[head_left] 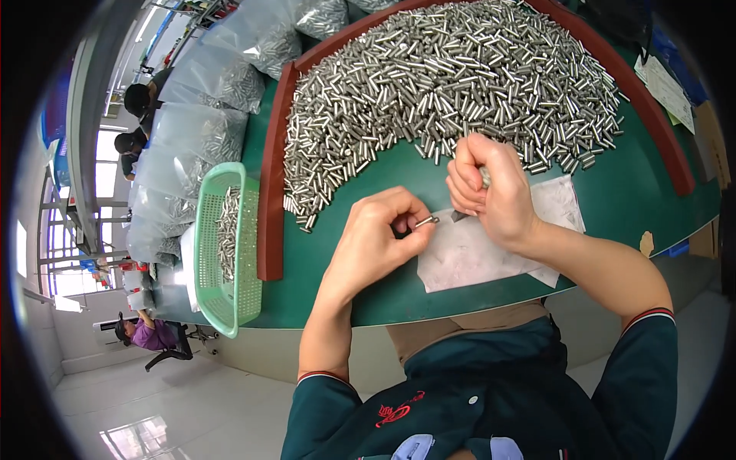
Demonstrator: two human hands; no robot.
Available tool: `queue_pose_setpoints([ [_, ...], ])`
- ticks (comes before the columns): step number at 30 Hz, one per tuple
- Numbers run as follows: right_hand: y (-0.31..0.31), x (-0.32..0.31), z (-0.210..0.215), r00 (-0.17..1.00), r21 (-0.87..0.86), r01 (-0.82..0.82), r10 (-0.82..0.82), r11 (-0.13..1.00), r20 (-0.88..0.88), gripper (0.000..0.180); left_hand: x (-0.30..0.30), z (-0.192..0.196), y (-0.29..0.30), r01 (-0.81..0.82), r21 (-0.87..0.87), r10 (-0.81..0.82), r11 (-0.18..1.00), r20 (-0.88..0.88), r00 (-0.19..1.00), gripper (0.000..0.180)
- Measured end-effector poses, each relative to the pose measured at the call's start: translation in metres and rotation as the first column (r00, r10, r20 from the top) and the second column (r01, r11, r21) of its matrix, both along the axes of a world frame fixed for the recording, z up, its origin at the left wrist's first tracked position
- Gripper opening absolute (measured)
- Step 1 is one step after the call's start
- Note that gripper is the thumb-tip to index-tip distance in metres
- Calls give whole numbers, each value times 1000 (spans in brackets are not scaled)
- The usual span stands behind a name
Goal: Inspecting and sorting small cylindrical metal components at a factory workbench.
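Note:
My left hand [376,238] pinches one small metal pin [426,221] between thumb and forefinger, its end pointing right. Beside it, my right hand [497,192] is closed in a fist around something mostly hidden. A pale bit shows between its fingers, and a dark flat tip [458,216] pokes out below, close to the pin. Both hands are over a smudged white sheet [475,264] on the green tabletop [364,295]. Just beyond them spreads a large heap of loose metal pins [437,77].
Red-brown bars [273,184] border the heap. On the left stands a light green plastic basket [249,284] with pins inside. Clear bags of pins [222,84] line the far left. Papers [665,88] lie at the right. Other people, one in purple [152,335], are in the background.

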State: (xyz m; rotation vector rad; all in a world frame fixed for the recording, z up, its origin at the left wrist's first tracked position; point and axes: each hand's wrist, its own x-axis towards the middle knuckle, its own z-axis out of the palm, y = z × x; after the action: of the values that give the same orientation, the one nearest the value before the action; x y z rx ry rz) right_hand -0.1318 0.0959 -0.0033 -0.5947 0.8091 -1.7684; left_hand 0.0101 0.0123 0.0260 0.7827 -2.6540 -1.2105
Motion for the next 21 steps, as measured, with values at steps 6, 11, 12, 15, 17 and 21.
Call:
queue_pose_setpoints([
  [6, 5, 3, 3, 997, -44, 13, -10, 999, 75, 39, 0, -13, 5, 29, -102, -23, 994, 58, 998, 11],
  [11, 5, 8, -3, 989, -70, 23, -12, 997, 147, 32, 1, -14, 8, 18, -115, -15, 993, 22, 1000, 12],
  [12, 5, 9, -3, 990, -65, 20, -10, 998, 143, 32, 0, -14, 8, 19, -112, -16, 994, 23, 1000, 12],
  [15, 5, 11, -3, 989, -55, 19, -11, 998, 147, 32, 0, -14, 9, 11, -108, -8, 994, 21, 1000, 12],
  [17, 4, 11, -3, 993, -50, 7, -2, 999, 118, 35, 0, -15, 10, 0, -125, 3, 992, 19, 1000, 13],
  [21, 4, 12, -2, 996, -36, -3, 7, 999, 91, 37, 1, -15, 9, -4, -134, 7, 991, 23, 1000, 13],
])
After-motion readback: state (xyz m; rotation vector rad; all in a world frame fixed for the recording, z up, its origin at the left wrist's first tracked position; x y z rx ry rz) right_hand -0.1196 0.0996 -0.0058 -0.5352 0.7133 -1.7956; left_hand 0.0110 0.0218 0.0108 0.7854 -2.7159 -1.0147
